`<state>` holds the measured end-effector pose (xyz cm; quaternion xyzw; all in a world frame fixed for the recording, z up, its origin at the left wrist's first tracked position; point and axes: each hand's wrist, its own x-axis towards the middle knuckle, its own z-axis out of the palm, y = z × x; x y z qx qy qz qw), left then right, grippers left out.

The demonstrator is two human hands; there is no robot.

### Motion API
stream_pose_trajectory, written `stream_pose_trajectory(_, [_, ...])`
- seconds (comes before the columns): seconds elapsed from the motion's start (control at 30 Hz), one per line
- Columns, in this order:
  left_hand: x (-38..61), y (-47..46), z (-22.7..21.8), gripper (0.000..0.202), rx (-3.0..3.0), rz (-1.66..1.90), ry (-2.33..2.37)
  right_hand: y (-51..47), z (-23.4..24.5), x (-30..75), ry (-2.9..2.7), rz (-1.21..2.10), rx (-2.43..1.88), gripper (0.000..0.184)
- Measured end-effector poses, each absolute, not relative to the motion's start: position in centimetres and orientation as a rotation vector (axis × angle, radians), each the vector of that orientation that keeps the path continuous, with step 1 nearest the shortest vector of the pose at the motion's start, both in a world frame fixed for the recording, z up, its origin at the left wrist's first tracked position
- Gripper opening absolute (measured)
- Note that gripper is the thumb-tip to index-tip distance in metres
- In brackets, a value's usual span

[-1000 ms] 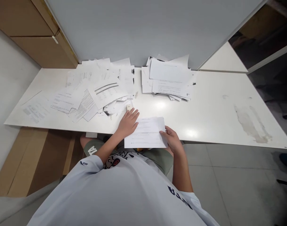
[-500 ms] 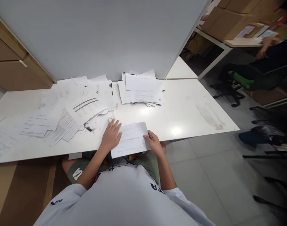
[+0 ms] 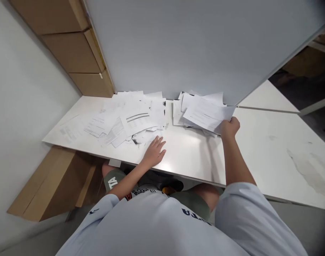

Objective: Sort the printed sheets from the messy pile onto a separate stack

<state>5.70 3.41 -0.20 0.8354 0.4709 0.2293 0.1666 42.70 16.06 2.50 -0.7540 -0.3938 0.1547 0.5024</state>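
Observation:
My right hand [image 3: 230, 128] grips a white printed sheet of paper [image 3: 208, 114] by its corner and holds it over the right-hand paper stack [image 3: 178, 112], with the sheet's far part lying on or just above the stack. My left hand [image 3: 155, 153] rests flat on the white table [image 3: 186, 156], fingers apart, holding nothing. It is nearest to the front edge of a loose, overlapping spread of printed papers [image 3: 130, 119]. Part of the stack is hidden under the held sheet.
A pale grey partition [image 3: 205, 46] rises along the table's back edge, with brown cardboard panels [image 3: 71, 49] to its left. More cardboard [image 3: 58, 185] stands below the table's left side. A pale stain [image 3: 307, 170] marks the table's right part.
My right hand has carried the sheet from the table's front edge forward and right to the stack. My left hand stays by the loose papers. The view has shifted.

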Motion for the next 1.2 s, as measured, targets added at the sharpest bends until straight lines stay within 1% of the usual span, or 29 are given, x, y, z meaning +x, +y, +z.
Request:
stream_pose_trajectory(0.03, [5.6, 3.3, -0.2, 0.046, 2.372, 0.665, 1.344, 17.5, 2.8, 42.3, -0.928, 0.341, -1.851, 0.034])
stream_pose_trajectory(0.1, [5.5, 3.2, -0.2, 0.045, 2.357, 0.689, 1.353, 18.6, 2.6, 40.9, -0.868, 0.241, -1.911, 0.051])
stream_pose_trajectory(0.17, [5.3, 3.2, -0.2, 0.044, 2.349, 0.705, 1.345, 17.3, 1.1, 38.9, -0.88, 0.134, -1.922, 0.062])
stream_pose_trajectory(0.23, [5.3, 3.3, -0.2, 0.044, 2.337, 0.727, 1.338, 14.6, -1.2, 36.7, -0.935, 0.08, -1.903, 0.062])
stream_pose_trajectory(0.33, [5.6, 3.1, -0.2, 0.042, 2.308, 0.778, 1.331, 9.5, -4.4, 34.0, -0.942, 0.159, -1.866, 0.063])
stream_pose_trajectory(0.43, [5.3, 3.0, -0.1, 0.038, 2.262, 0.885, 1.368, 5.1, -5.8, 32.8, -1.004, 0.216, -1.825, 0.059])
stream_pose_trajectory(0.5, [4.0, 3.5, 0.2, 0.036, 2.172, 0.991, 1.533, 2.8, -5.8, 32.7, -1.054, 0.275, -1.807, 0.055])
stream_pose_trajectory(0.57, [1.7, 4.6, 0.5, 0.034, 1.996, 1.067, 1.836, 1.2, -5.6, 32.6, -1.09, 0.31, -1.81, 0.052])
stream_pose_trajectory(0.6, [0.3, 5.4, 0.6, 0.036, 1.88, 1.075, 2.008, 0.7, -5.5, 32.6, -1.108, 0.312, -1.812, 0.05])
stream_pose_trajectory(0.67, [-2.3, 6.8, 0.6, 0.052, 1.748, 0.976, 2.225, 0.2, -5.2, 32.6, -1.145, 0.315, -1.815, 0.046])
stream_pose_trajectory(0.73, [-4.1, 7.9, 0.4, 0.072, 1.8, 0.804, 2.256, 0.3, -5.0, 32.5, -1.181, 0.311, -1.818, 0.043])
stream_pose_trajectory(0.77, [-4.6, 8.2, 0.2, 0.078, 1.864, 0.725, 2.235, 0.4, -4.9, 32.4, -1.202, 0.304, -1.82, 0.043])
stream_pose_trajectory(0.83, [-4.7, 8.3, 0.0, 0.083, 1.978, 0.616, 2.205, 0.8, -4.8, 32.1, -1.252, 0.285, -1.821, 0.041])
stream_pose_trajectory(0.9, [-4.3, 8.1, -0.2, 0.077, 2.036, 0.58, 2.226, 0.9, -4.8, 31.9, -1.272, 0.267, -1.828, 0.039])
stream_pose_trajectory(1.03, [-3.9, 7.6, 0.2, 0.056, 2.066, 0.622, 2.273, 0.9, -4.9, 31.7, -1.25, 0.264, -1.837, 0.038])
stream_pose_trajectory(1.1, [-4.0, 7.5, 0.6, 0.051, 2.093, 0.643, 2.264, 1.5, -4.8, 32.0, -1.244, 0.245, -1.831, 0.039])
stream_pose_trajectory(1.2, [-4.2, 7.5, 1.0, 0.046, 2.096, 0.658, 2.263, 4.0, -4.1, 33.3, -1.32, 0.131, -1.835, 0.043])
